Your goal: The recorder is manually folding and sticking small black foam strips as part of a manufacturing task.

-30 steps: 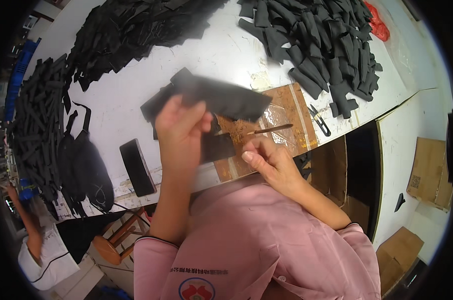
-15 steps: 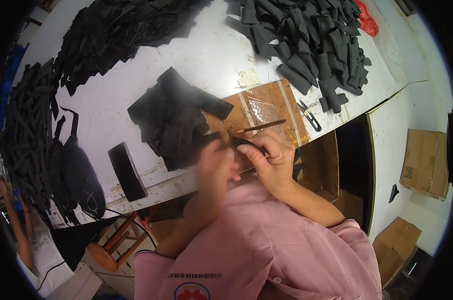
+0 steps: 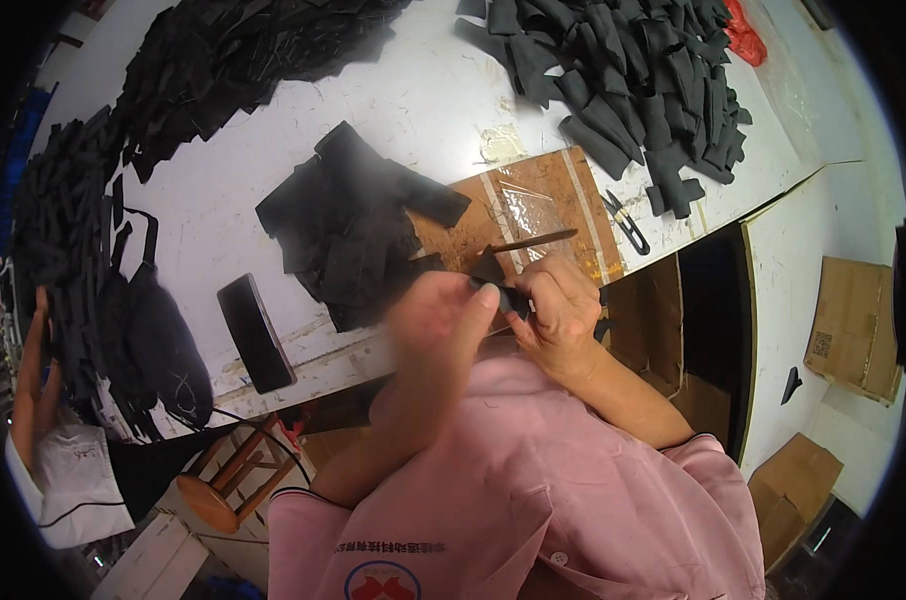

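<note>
In the head view, the left hand (image 3: pixel 438 312) and right hand (image 3: pixel 561 308), fingers closed, pinch a small black fabric piece (image 3: pixel 514 300) near a flat brown board (image 3: pixel 563 195); blur hides how firmly the left grips. A slip there could let the cloth twist.

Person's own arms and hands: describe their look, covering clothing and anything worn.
The left hand and right hand are ungloved. Both forearms are uncovered, leading up to short, pink, dark-edged sleeves. No watch or bracelet shows. Blur hides finer detail on the left hand.
</note>
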`<state>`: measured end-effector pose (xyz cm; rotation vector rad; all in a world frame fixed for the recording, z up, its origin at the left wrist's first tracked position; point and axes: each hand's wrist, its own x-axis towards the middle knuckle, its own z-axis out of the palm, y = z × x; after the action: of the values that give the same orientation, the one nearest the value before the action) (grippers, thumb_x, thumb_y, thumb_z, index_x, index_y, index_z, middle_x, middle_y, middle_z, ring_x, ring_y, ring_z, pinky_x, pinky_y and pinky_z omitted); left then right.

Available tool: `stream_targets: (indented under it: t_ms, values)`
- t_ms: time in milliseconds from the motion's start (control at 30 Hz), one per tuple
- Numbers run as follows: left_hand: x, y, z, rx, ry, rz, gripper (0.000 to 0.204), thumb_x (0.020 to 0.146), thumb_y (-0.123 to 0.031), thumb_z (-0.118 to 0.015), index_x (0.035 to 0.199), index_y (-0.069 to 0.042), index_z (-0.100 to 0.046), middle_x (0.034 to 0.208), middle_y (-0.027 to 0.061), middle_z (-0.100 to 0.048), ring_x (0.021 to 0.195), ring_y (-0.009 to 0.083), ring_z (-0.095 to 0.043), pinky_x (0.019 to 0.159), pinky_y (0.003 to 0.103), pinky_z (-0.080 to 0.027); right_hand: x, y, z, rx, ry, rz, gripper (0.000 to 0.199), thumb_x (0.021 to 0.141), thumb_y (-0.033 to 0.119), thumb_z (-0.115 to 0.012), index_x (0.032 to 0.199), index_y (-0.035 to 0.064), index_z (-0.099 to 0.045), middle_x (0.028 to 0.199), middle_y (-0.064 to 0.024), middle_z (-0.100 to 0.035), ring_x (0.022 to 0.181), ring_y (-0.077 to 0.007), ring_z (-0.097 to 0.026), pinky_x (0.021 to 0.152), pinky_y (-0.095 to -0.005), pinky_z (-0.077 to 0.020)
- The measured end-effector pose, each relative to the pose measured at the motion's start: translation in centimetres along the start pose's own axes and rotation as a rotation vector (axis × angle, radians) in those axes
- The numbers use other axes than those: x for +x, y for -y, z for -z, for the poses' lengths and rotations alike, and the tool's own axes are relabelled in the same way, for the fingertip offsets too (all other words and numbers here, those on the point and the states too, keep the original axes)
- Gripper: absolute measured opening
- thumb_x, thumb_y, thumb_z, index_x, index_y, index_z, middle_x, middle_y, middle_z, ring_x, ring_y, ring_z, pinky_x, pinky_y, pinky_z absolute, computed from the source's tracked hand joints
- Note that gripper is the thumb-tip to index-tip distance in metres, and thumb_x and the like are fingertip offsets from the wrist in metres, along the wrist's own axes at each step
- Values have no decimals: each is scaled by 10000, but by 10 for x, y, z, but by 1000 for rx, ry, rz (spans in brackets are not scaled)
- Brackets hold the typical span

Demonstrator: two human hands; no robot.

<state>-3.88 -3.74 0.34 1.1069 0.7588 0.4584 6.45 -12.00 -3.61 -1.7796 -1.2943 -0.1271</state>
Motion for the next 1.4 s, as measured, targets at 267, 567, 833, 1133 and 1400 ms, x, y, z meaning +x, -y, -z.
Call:
stream_targets:
  t_ms: [267, 567, 833, 1133, 1400]
  values:
    - [14, 20, 12, 192, -31, -29, 46, 769, -24, -593, 765, 5, -558, 627, -12, -529, 508, 14, -450, 446, 146, -337, 8, 12, 17, 389, 310, -318, 278, 606, 91, -717, 803, -1, -543, 787, -92, -512, 713, -208, -539, 524, -276, -436]
    - [10, 40, 5, 464, -207, -432, 108, 753, 73, -547, 829, 12, -501, 689, 43, -569, 540, 20, -492, 418, 158, -367, 7, 15, 0, 171, 176, -255, 102, 678, -12, -591, 775, -19, -560, 732, -145, -518, 591, -310, -537, 512, -355, -440]
    - [17, 19, 20, -371, 114, 188, 145, 724, 96, -442, 803, -26, -433, 686, 32, -498, 384, 6, -266, 346, 167, -205, -3, -2, -5, 844, 110, -729, 91, 716, 20, -618, 773, -21, -560, 645, 9, -479, 541, -48, -400, 474, -193, -333]
    - [18, 42, 9, 198, -198, -220, 274, 717, 131, -462, 973, 36, -478, 816, 103, -581, 451, 8, -397, 371, 160, -294, -6, 0, -1, 1338, 328, -1001, 191, 827, 224, -572, 729, 67, -522, 643, 19, -465, 546, -71, -403, 504, -185, -336]
    - [-2, -5, 15, -834, 621, 441, 350, 734, 104, -471, 1073, 29, -432, 740, 76, -546, 407, 15, -358, 349, 166, -275, 2, 10, 21, 1475, 272, -821, 172, 857, 193, -522, 787, 37, -539, 835, 4, -508, 724, -49, -446, 642, -194, -377]
